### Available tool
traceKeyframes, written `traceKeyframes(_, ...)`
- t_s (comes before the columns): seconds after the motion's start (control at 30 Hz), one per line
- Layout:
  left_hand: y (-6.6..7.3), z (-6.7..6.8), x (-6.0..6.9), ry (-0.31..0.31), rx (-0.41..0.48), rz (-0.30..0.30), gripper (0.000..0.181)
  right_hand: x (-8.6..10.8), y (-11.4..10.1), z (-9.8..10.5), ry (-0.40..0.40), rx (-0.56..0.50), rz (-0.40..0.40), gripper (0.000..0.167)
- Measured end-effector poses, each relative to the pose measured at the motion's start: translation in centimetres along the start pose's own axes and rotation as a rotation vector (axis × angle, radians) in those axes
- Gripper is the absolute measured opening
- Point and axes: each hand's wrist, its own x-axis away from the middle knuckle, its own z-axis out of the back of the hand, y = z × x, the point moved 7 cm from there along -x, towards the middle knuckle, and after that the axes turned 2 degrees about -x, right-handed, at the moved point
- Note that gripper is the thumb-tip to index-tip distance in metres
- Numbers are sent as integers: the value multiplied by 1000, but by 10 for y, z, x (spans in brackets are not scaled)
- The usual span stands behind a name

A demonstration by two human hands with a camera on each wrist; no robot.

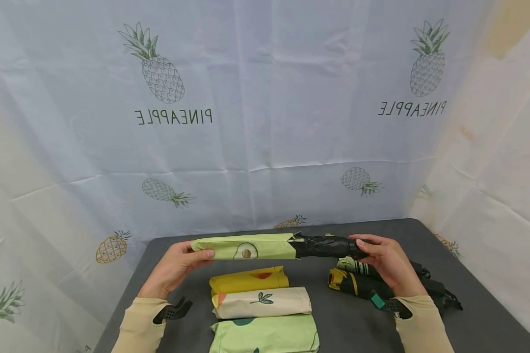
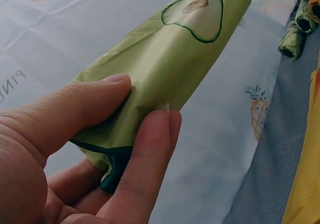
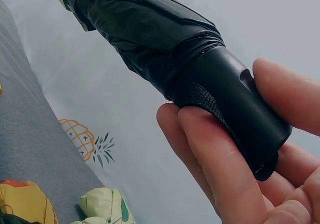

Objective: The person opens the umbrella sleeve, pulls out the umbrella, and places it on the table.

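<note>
A folded umbrella (image 1: 327, 246) is held level above the table between both hands. Its black part sticks out of a light green sleeve (image 1: 223, 246) printed with an avocado. My left hand (image 1: 174, 268) pinches the sleeve's far-left end between thumb and fingers; in the left wrist view, a dark green edge (image 2: 117, 171) shows under the fingers. On the other side, my right hand (image 1: 386, 264) grips the umbrella's black handle (image 3: 235, 109), thumb on one side and fingers on the other. The part of the umbrella inside the sleeve is hidden.
Stacked in a column on the grey table (image 1: 344, 323) lie a yellow cloth bundle (image 1: 249, 281), a cream one (image 1: 265, 303) with leaf print and a light green one (image 1: 265, 336). Partly behind my right hand lie dark folded umbrellas (image 1: 364, 284) with yellow and green ends. Pineapple-print curtains (image 1: 265, 122) stand behind.
</note>
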Motion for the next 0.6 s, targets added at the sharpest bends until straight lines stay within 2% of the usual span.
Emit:
traceKeyframes(0.27, -3, 2, -1, 3, 0, 6, 37, 0, 2, 6, 9, -8, -11, 41)
traceKeyframes(0.6, -7, 6, -2, 22, 6, 21, 35, 0, 1, 11, 15, -34, -2, 32)
